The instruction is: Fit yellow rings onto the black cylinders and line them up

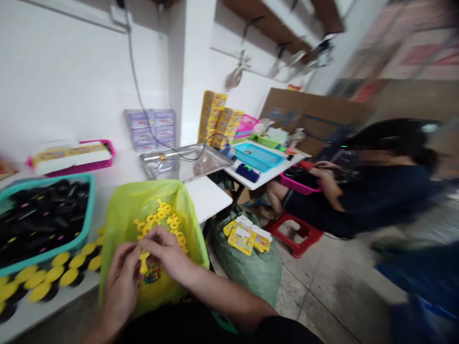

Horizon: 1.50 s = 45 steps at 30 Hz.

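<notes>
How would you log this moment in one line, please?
left hand, right hand: meeting at yellow piece, grip unclear | below: yellow-green bag, more yellow pieces | left side: turquoise basket, black parts

The clothing [168,322] is black, with a curved teal-green marking [224,322] on it. A black sleeve [287,330] reaches down to about the right elbow [262,313]; the right forearm [222,287], right hand [167,251] and left hand [124,272] are all bare.

Parts [175,221] in bag [120,220], tray [183,168] behind, basin [91,205] left (discs [70,276] beside), sack [251,274] right
</notes>
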Each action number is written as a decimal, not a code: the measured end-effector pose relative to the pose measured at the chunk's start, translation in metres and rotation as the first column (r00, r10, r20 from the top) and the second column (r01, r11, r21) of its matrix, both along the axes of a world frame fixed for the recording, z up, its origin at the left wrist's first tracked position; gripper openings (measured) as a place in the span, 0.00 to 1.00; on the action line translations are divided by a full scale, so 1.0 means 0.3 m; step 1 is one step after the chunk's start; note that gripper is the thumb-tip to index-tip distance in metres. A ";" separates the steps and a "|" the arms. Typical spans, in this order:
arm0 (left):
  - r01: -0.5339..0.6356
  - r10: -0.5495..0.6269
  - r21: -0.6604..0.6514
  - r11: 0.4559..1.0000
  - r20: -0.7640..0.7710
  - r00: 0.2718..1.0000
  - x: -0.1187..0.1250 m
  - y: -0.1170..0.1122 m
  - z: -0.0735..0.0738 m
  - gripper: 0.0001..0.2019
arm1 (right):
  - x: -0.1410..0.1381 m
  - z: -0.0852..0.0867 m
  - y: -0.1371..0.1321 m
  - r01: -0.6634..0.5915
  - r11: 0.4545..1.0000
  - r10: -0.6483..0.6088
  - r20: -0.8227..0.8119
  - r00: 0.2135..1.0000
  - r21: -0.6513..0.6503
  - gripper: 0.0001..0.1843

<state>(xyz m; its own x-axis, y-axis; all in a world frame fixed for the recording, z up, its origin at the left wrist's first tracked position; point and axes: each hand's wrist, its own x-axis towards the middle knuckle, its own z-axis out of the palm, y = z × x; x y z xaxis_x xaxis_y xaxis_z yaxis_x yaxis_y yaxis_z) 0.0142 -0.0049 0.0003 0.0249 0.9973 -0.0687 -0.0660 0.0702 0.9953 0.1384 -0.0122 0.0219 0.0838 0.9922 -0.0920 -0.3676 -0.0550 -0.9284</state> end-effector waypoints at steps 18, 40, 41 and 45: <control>0.473 -0.518 0.632 0.614 -0.129 0.846 -0.107 -0.011 0.034 0.23 | 0.050 -0.014 -0.097 -0.249 0.565 -0.488 0.563 0.667 0.786 0.21; 0.258 -0.291 0.223 0.940 0.131 0.948 -0.043 -0.051 0.034 0.18 | 0.048 -0.013 -0.084 -0.215 0.890 -0.166 0.725 0.668 0.401 0.18; 0.254 -0.280 0.161 0.954 0.173 0.944 -0.036 -0.040 0.028 0.18 | 0.047 -0.016 -0.075 -0.204 0.910 -0.132 0.719 0.683 0.362 0.19; 0.364 -0.337 -0.052 0.930 0.276 0.900 -0.033 0.006 0.034 0.20 | 0.055 -0.034 -0.047 -0.157 0.969 0.001 0.631 0.775 0.192 0.21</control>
